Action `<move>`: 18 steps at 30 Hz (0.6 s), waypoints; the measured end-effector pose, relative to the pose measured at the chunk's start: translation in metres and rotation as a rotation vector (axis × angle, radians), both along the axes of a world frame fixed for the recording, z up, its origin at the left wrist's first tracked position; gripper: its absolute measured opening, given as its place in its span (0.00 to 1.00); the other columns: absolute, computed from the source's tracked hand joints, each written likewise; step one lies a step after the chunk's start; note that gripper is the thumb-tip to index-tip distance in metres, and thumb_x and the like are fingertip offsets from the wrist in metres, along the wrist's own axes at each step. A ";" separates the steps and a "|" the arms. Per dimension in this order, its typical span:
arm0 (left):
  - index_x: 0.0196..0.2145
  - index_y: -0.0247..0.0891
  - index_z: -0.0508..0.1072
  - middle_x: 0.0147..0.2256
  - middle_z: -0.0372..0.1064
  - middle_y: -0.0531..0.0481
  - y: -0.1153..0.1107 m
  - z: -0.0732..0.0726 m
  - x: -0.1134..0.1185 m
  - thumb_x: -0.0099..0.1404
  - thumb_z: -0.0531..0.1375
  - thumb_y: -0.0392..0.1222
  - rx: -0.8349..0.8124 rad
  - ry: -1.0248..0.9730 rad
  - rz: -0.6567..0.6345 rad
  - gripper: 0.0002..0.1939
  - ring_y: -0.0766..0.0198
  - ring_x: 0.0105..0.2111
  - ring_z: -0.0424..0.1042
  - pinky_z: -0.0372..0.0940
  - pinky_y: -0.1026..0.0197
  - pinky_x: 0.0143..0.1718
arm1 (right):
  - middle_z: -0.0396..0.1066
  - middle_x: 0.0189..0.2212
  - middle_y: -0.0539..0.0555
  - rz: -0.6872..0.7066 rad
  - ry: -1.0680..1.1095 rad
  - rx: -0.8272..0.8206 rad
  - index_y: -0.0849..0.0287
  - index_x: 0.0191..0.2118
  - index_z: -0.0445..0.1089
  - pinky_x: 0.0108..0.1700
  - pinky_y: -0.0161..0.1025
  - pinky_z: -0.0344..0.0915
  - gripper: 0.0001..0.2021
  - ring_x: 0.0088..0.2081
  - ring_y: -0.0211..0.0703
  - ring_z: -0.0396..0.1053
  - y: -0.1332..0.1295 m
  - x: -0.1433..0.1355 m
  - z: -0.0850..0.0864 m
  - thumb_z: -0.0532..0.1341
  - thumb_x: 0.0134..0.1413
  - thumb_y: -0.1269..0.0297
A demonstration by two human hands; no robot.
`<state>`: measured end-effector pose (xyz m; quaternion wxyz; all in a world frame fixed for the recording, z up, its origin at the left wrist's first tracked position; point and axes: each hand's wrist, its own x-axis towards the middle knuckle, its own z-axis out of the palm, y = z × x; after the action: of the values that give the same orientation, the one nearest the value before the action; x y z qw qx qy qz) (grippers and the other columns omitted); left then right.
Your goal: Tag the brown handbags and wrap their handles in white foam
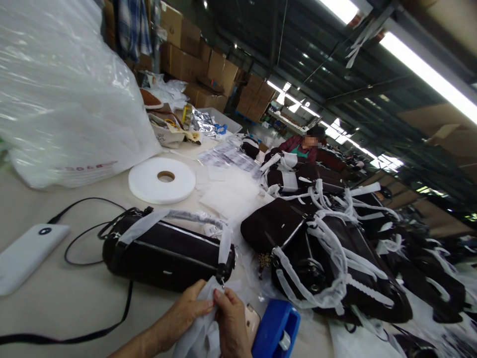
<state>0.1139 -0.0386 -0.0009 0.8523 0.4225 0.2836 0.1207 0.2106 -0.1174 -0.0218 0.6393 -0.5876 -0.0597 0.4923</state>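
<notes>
My left hand [182, 315] pinches thin white wrapping paper [199, 333] near the bottom centre. Beside it, my right hand [231, 318] has thumb and finger pressed together on the same paper, close to a small metal clasp [222, 282]. The clasp hangs at the right end of a black cylindrical bag [160, 253] lying on the table. White paper covers parts of the bag's handles, and a silver zipper runs along its top. A black strap [128, 303] comes out from under the bag towards the lower left.
A white tape roll [147, 181], a white power bank [32, 253] with a cable, and a large plastic bag [74, 99] are on the left. A blue tape dispenser [274, 328] and a phone [251, 318] lie by my right hand. Black bags [276, 223] pile up rightward; a person [303, 146] is behind.
</notes>
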 end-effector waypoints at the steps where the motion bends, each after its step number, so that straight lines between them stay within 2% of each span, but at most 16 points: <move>1: 0.33 0.36 0.65 0.29 0.68 0.52 0.000 -0.001 0.001 0.49 0.59 0.45 0.044 0.034 0.017 0.14 0.61 0.31 0.65 0.60 0.63 0.32 | 0.62 0.17 0.46 -0.042 -0.035 0.002 0.61 0.25 0.68 0.22 0.31 0.50 0.13 0.18 0.32 0.54 0.001 -0.001 -0.003 0.66 0.34 0.57; 4: 0.28 0.38 0.62 0.24 0.66 0.54 -0.003 -0.006 0.001 0.47 0.60 0.46 0.213 0.201 0.087 0.13 0.61 0.27 0.65 0.59 0.63 0.27 | 0.59 0.15 0.44 -0.102 -0.055 0.004 0.61 0.23 0.67 0.21 0.31 0.49 0.11 0.18 0.31 0.51 0.004 -0.006 -0.011 0.65 0.34 0.59; 6: 0.29 0.39 0.60 0.23 0.66 0.54 -0.007 -0.011 -0.001 0.49 0.60 0.46 0.333 0.270 0.147 0.13 0.61 0.25 0.66 0.60 0.63 0.26 | 0.60 0.15 0.44 -0.106 -0.059 -0.001 0.60 0.24 0.67 0.21 0.31 0.49 0.10 0.18 0.31 0.51 0.006 -0.008 -0.013 0.64 0.35 0.59; 9: 0.39 0.40 0.63 0.32 0.71 0.49 -0.014 -0.020 -0.008 0.54 0.59 0.45 0.526 0.274 0.236 0.15 0.57 0.34 0.71 0.64 0.61 0.36 | 0.62 0.17 0.45 -0.114 -0.089 -0.006 0.59 0.24 0.66 0.22 0.32 0.50 0.10 0.19 0.33 0.54 0.007 -0.009 -0.016 0.64 0.35 0.59; 11: 0.42 0.42 0.66 0.39 0.72 0.46 -0.018 -0.027 -0.012 0.55 0.59 0.45 0.672 0.266 0.237 0.16 0.56 0.40 0.70 0.63 0.61 0.43 | 0.62 0.16 0.44 -0.114 -0.101 -0.022 0.59 0.23 0.65 0.22 0.32 0.50 0.10 0.19 0.33 0.54 0.006 -0.008 -0.019 0.64 0.35 0.59; 13: 0.43 0.42 0.70 0.41 0.72 0.45 -0.019 -0.032 -0.015 0.56 0.58 0.45 0.801 0.255 0.214 0.16 0.55 0.42 0.70 0.63 0.61 0.45 | 0.62 0.16 0.44 -0.111 -0.115 -0.041 0.59 0.23 0.65 0.21 0.31 0.49 0.10 0.19 0.32 0.54 0.006 -0.006 -0.021 0.65 0.34 0.59; 15: 0.45 0.42 0.70 0.43 0.71 0.44 -0.020 -0.036 -0.015 0.57 0.57 0.44 0.868 0.252 0.213 0.17 0.54 0.43 0.70 0.63 0.60 0.46 | 0.62 0.17 0.44 -0.107 -0.119 -0.042 0.59 0.23 0.65 0.22 0.31 0.50 0.10 0.20 0.33 0.56 0.006 -0.004 -0.020 0.65 0.35 0.59; 18: 0.48 0.41 0.69 0.45 0.70 0.45 -0.022 -0.038 -0.012 0.57 0.57 0.43 0.839 0.273 0.265 0.19 0.55 0.46 0.68 0.62 0.60 0.49 | 0.62 0.17 0.44 -0.091 -0.115 -0.038 0.59 0.23 0.66 0.23 0.31 0.51 0.10 0.21 0.34 0.57 0.007 -0.003 -0.017 0.64 0.35 0.60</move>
<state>0.1023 -0.0605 -0.0385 0.5396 0.7032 0.3716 0.2761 0.2079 -0.1103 -0.0389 0.6453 -0.6292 -0.0600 0.4291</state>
